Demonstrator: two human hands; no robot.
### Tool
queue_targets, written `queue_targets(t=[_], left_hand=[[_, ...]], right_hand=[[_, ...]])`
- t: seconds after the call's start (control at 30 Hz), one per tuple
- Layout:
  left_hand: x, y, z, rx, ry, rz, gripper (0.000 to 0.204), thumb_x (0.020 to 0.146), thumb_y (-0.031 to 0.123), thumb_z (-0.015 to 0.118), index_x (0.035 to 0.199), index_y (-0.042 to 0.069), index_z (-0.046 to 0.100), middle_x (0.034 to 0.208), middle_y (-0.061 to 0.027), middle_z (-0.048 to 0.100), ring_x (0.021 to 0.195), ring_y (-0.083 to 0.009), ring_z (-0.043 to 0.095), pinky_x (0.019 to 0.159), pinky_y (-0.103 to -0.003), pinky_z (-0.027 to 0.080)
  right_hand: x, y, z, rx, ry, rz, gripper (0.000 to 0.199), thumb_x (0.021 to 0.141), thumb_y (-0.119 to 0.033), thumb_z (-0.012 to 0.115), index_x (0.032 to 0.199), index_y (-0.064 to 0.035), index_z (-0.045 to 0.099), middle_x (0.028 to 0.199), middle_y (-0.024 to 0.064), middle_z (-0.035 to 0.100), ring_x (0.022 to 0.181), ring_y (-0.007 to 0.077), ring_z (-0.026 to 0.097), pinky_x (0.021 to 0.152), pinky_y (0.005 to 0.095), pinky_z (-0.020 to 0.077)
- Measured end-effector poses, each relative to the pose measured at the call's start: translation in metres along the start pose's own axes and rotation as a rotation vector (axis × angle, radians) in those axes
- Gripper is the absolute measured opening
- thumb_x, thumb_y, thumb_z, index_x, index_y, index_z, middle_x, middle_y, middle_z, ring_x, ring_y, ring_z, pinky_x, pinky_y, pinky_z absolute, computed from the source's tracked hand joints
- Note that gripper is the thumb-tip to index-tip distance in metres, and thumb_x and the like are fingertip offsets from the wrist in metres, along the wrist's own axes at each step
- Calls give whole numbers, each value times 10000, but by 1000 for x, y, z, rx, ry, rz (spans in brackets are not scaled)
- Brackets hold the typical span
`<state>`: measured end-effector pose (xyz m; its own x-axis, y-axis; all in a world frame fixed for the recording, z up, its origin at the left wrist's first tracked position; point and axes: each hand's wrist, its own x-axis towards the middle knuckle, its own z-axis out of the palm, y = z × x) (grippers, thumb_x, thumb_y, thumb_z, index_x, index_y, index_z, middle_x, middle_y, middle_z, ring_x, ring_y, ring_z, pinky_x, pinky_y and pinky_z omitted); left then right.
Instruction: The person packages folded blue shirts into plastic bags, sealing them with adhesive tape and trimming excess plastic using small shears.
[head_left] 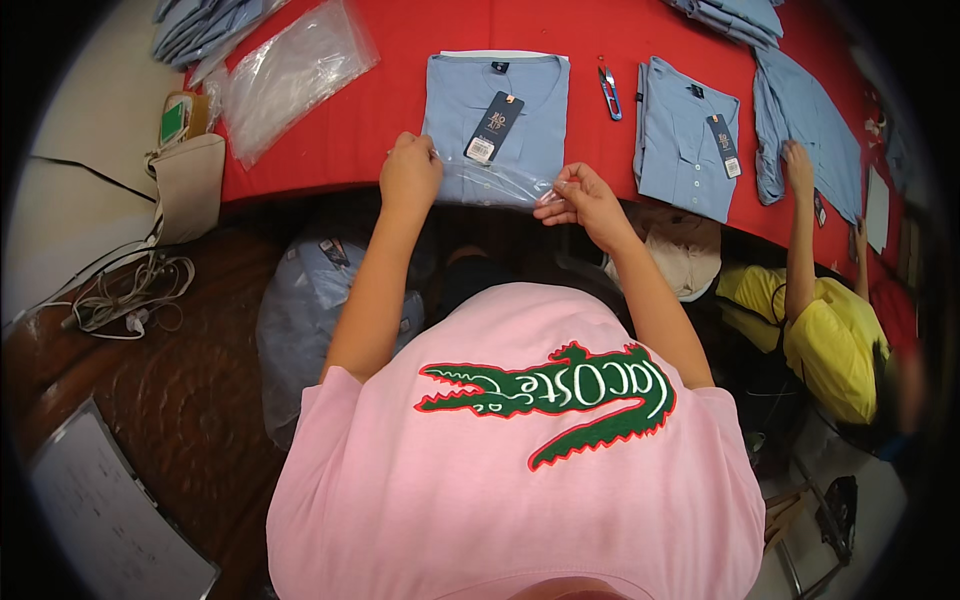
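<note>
A folded blue shirt (540, 95) with a dark hang tag (494, 124) lies in front of me at the table's near edge. Across its lower part stretches a clear plastic bag (490, 187), its edge running between my hands. My left hand (411, 172) is closed on the bag at the shirt's left side. At the lower right corner, my right hand (584, 207) pinches the bag between thumb and fingers. A strip of white shows behind the shirt's top edge. How far the shirt sits inside the bag is hard to tell.
Flat clear bags (295, 85) lie left on the red tablecloth (400, 30). Thread snips (609, 93) and another folded shirt (690, 150) lie to the right. Beyond, a co-worker in yellow (835, 345) handles a blue garment (805, 120). Coiled cables (135, 290) hang at lower left.
</note>
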<state>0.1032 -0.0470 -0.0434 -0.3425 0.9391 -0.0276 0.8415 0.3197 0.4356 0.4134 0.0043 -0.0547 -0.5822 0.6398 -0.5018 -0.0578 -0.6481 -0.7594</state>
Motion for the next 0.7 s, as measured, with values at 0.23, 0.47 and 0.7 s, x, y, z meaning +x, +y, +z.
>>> queue_targets(t=[0.23, 0.47, 0.7], left_hand=[[-19, 0, 28, -108, 54, 83, 102, 895, 49, 701, 953, -27, 666, 981, -231, 639, 912, -467, 663, 806, -533, 538], [-18, -7, 29, -154, 47, 35, 94, 913, 47, 679, 970, -26, 663, 1019, -235, 641, 934, -484, 666, 820, -545, 549], [-9, -21, 13, -203, 23, -67, 136, 876, 111, 752, 900, -23, 747, 954, -230, 710, 932, -449, 704, 821, -504, 562]], right_hand=[[-7, 68, -29, -72, 143, -128, 121, 1127, -132, 590, 1182, -43, 528, 1029, 125, 728, 910, 238, 788, 848, 340, 639], [9, 10, -4, -490, 487, -287, 85, 994, -70, 735, 1001, 1, 689, 950, 55, 670, 656, 99, 656, 588, 276, 536], [61, -40, 7, -455, 477, -270, 83, 933, -41, 780, 975, 11, 730, 840, 69, 711, 660, 96, 706, 515, 265, 513]])
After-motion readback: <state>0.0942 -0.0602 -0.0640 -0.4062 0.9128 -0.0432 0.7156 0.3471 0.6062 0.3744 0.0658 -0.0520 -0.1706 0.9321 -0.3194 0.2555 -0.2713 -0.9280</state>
